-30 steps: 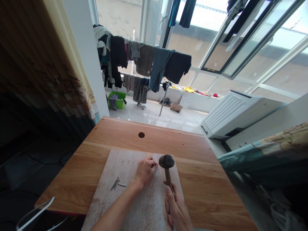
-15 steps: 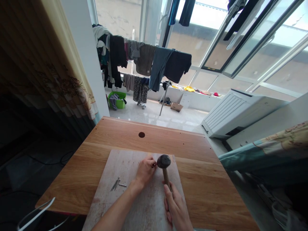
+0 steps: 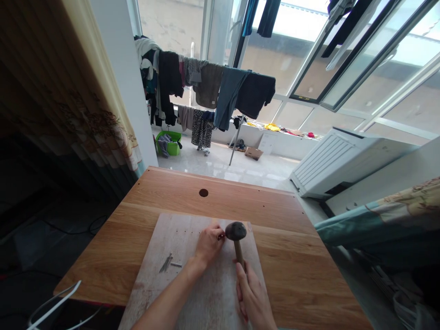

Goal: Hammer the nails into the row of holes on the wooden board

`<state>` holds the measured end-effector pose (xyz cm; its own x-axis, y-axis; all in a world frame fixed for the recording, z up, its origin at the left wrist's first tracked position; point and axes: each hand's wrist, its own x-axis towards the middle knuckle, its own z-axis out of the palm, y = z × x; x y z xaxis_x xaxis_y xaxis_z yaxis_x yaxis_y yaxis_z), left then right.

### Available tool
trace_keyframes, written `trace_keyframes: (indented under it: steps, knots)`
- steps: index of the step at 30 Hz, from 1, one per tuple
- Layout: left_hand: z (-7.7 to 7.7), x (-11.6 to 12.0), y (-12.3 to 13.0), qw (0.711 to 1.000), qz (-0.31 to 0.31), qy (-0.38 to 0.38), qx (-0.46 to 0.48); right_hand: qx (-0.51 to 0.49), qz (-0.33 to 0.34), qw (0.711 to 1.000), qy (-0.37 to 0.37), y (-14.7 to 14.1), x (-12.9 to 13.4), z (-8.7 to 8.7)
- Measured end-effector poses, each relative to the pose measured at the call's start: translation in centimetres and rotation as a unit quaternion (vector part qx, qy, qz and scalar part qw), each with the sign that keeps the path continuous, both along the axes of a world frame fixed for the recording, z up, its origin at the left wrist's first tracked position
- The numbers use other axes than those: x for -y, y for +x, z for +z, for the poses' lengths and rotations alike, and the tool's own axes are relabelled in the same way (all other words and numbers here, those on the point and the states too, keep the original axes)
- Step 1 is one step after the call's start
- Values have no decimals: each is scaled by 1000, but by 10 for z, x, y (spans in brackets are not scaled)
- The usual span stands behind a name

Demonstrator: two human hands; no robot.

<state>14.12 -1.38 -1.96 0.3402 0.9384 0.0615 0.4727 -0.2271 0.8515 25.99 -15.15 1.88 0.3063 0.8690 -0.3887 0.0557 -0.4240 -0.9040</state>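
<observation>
Left hand [image 3: 208, 247] pinching small thin item [image 3: 222, 236], type unclear. Right hand [image 3: 253, 293] gripping hammer [image 3: 235, 231], its head sitting three o'clock, just beside left fingertips. Loose nails [image 3: 166, 264] lying eight o'clock on board [image 3: 216, 288].

Two hands [image 3: 210, 244] [image 3: 252, 288], one hammer [image 3: 235, 231], one board [image 3: 215, 293]

The wooden bench [image 3: 292, 256] carries a pale board [image 3: 213, 293], which lies flat beneath the left fingers [image 3: 220, 234].
</observation>
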Motion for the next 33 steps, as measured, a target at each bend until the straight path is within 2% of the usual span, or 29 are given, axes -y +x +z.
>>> trace_keyframes:
  steps: [3, 8, 11, 15, 18, 21, 25, 28, 30, 33]
  knots:
    - [0, 0, 0, 1000, 2, -1, 2, -1, 8, 1000, 3, 2, 0, -4]
    - [0, 2, 0, 1000, 5, -1, 8, -12, -34, 998, 54, 7, 6, 2]
    - [0, 2, 0, 1000, 5, -8, 10, -12, -48, 998, 47, 13, 8, 1]
    - [2, -2, 0, 1000, -5, -23, 16, -29, -59, 998, 17, 24, 10, -12]
    - [13, -6, -11, 999, -23, -24, 31, -31, -68, 997, 8, 29, 11, -23]
    - [33, -6, -42, 998, -40, 10, 40, -29, -68, 997, 2, 30, 12, -30]
    - [61, 8, -104, 993, -80, 4, -85, -15, -64, 998, 7, 28, 12, -32]
    - [72, 24, -139, 974, -100, -1, -205, -17, -53, 998, 6, 28, 13, -33]
    - [73, 34, -148, 956, -103, 24, -274, -25, -47, 999, -1, 28, 13, -33]
    - [66, 42, -146, 929, -107, 65, -348, -29, -49, 998, -12, 28, 12, -32]
